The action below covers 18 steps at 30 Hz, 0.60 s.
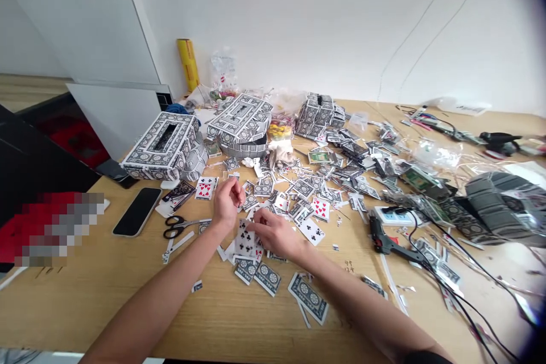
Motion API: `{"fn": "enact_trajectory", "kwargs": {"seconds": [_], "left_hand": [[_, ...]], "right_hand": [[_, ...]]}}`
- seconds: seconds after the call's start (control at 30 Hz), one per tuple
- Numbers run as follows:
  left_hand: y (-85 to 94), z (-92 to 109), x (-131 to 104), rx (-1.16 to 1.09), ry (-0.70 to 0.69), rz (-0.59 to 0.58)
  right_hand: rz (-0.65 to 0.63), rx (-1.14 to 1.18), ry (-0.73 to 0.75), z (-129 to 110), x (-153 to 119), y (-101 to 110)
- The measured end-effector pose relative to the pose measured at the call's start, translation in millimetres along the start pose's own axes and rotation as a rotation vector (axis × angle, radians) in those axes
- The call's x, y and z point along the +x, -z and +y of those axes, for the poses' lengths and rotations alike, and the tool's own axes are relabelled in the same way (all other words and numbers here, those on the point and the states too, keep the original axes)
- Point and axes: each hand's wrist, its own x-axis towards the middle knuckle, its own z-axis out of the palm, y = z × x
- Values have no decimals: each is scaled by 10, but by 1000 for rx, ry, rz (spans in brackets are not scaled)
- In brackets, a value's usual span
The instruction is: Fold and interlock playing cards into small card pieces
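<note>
My left hand (228, 200) hovers over the scattered cards at the middle of the table, its fingers curled in. Whatever those fingers may hold is hidden. To its right, my right hand (275, 232) is bent down, with thumb and fingers pinched at the edge of a playing card of clubs (244, 240). Face-down cards with dark patterned backs (268, 278) lie just below. Black-handled scissors (174, 227) rest left of my left wrist. Beyond my right hand are a face-up five of clubs (311, 231) and a card of hearts (321, 209).
Card-covered boxes (161, 145) stand at the back left, another card-built piece (316, 115) at the back centre. A phone (137, 212) lies on the left. On the right are a glue gun (390, 244), its cords, a power strip (394, 216) and a round card-covered piece (503, 205).
</note>
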Motion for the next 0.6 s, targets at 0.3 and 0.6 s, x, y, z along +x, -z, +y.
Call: {"fn": "enact_trajectory", "kwargs": {"seconds": [0.3,0.6], "left_hand": [[1350,586,-402,1798,-371,206],[2084,793,-446,1890,-125,503]], "right_hand": [[1,34,-154,251,-72,204],[152,108,-187,270,-59,308]]}}
